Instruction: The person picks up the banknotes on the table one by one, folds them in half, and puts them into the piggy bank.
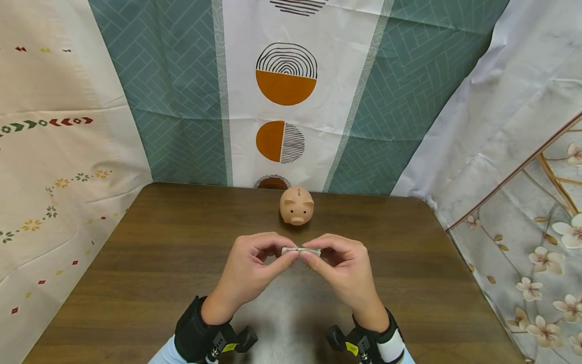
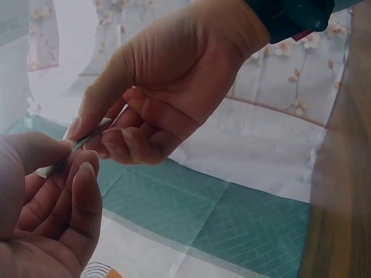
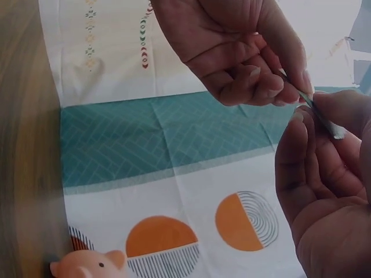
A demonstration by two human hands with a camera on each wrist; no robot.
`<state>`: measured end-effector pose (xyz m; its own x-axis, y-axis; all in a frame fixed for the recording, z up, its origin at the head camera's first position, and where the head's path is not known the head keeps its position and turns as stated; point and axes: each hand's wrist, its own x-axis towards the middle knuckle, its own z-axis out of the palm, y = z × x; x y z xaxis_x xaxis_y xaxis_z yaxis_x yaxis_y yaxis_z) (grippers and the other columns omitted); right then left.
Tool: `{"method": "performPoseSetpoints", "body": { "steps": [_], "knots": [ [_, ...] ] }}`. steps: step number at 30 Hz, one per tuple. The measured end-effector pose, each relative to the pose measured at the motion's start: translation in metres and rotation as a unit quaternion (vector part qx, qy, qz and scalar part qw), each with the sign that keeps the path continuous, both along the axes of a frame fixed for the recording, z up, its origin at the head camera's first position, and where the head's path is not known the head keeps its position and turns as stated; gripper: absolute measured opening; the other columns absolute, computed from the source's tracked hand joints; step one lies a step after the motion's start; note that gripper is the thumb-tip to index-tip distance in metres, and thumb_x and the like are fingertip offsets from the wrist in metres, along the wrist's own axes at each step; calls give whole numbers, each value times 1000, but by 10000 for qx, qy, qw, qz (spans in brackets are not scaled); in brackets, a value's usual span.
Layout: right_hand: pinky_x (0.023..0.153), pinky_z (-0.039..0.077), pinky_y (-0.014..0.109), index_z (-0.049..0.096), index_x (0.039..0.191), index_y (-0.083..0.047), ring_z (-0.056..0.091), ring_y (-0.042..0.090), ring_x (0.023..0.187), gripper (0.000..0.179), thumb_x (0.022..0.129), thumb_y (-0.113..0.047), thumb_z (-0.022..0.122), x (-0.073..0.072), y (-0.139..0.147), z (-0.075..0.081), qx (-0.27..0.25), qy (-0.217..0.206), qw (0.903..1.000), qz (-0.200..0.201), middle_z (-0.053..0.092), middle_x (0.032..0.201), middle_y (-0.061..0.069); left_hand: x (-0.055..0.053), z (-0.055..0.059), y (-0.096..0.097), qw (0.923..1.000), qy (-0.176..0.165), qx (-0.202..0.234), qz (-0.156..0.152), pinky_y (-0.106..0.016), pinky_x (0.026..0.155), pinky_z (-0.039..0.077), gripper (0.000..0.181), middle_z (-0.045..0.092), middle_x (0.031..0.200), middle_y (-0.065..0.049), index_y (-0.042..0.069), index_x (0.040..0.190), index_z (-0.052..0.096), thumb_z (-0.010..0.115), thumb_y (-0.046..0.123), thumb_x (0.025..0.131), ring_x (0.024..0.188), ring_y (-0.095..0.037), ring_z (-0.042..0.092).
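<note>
Between both hands, a thin, pale green-white folded banknote (image 1: 301, 249) is held level above the table. My left hand (image 1: 247, 268) pinches its left part between thumb and fingers. The right part is pinched the same way by my right hand (image 1: 347, 270), with the two thumb tips side by side at the middle. In the left wrist view the note (image 2: 93, 136) shows edge-on as a narrow strip, largely covered by fingertips. A pinkish-orange piggy bank (image 1: 296, 206) with a slot on top stands just beyond the hands, facing them.
The dark brown wooden table (image 1: 191, 217) reaches back to a hanging green and white cloth (image 1: 182, 91). Patterned cloth (image 1: 68, 177) hangs at the left, and a flowered white cloth (image 1: 523, 217) at the right. Both wrists wear black straps with small devices.
</note>
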<state>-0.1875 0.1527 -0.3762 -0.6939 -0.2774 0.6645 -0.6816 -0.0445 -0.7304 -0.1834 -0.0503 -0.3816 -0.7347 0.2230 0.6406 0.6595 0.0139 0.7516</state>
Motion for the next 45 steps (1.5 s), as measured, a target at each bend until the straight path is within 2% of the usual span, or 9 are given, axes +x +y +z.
{"method": "performPoseSetpoints", "body": {
  "steps": [4, 11, 16, 20, 28, 34, 38, 41, 45],
  "knots": [
    [55, 53, 24, 76, 96, -1, 63, 8, 71, 22, 84, 16, 73, 0, 2, 0, -17, -152, 9999, 61, 73, 85, 9, 1, 0, 0, 10000, -16, 19, -7, -24, 56, 50, 10, 71, 77, 0, 13, 90, 77, 76, 3, 91, 68, -9, 60],
    [53, 51, 24, 76, 95, -4, 62, 10, 69, 22, 84, 15, 74, -1, 3, 0, 157, 25, 9999, -21, 72, 83, 9, 1, 0, -1, 10000, 2, 55, -77, -26, 58, 54, 9, 71, 78, -1, 11, 92, 76, 75, 2, 92, 69, -9, 63],
    [56, 54, 23, 75, 97, -1, 62, 8, 69, 21, 84, 16, 73, -2, 5, 0, 50, -219, 9997, -3, 72, 86, 3, 2, 2, -2, 9996, -171, 150, -175, -25, 61, 56, 9, 73, 80, -5, 8, 96, 75, 74, 0, 91, 71, -10, 66],
    [55, 55, 23, 75, 95, -1, 63, 7, 68, 20, 83, 16, 74, -3, 6, 1, 54, -296, 9995, -25, 72, 85, 1, 2, 3, -4, 9996, -232, 156, -77, -26, 60, 57, 9, 74, 79, -6, 8, 94, 76, 75, -1, 90, 69, -10, 68],
    [53, 56, 27, 74, 92, -3, 64, 12, 65, 18, 85, 14, 73, -3, 7, 1, 252, -235, 9994, -79, 69, 76, 9, 1, 3, -6, 9997, -226, -14, 90, -27, 58, 56, 8, 72, 77, -3, 9, 91, 75, 75, 1, 91, 67, -10, 66],
    [49, 56, 32, 71, 95, -2, 64, 13, 56, 15, 90, 12, 69, -3, 6, -1, 38, -599, 9982, 12, 68, 71, 7, -2, 0, -4, 9997, -126, 109, 151, -27, 57, 56, 9, 71, 75, -3, 9, 94, 76, 74, 1, 92, 64, -10, 64],
    [49, 57, 33, 72, 93, 2, 65, 14, 57, 11, 91, 11, 68, -2, 6, -2, -393, -776, 9961, 167, 72, 75, -1, -3, 0, -3, 9994, -61, 317, -149, -26, 59, 56, 12, 73, 80, -8, 7, 97, 78, 77, -2, 88, 69, -11, 65],
    [50, 56, 31, 72, 92, 2, 64, 14, 59, 12, 89, 13, 70, -2, 6, -2, -555, -793, 9952, 156, 72, 77, -3, -2, -1, -2, 9980, -153, 448, -429, -26, 62, 57, 17, 73, 87, -13, 4, 100, 76, 78, -5, 86, 73, -14, 63],
    [50, 53, 27, 73, 94, -1, 61, 10, 61, 19, 84, 15, 74, -1, 5, -2, -426, -623, 9971, -61, 71, 81, -5, 1, -2, 1, 9959, -578, 460, -523, -28, 60, 58, 16, 71, 82, -12, 4, 103, 74, 75, -3, 89, 69, -13, 65]
  ]
}}
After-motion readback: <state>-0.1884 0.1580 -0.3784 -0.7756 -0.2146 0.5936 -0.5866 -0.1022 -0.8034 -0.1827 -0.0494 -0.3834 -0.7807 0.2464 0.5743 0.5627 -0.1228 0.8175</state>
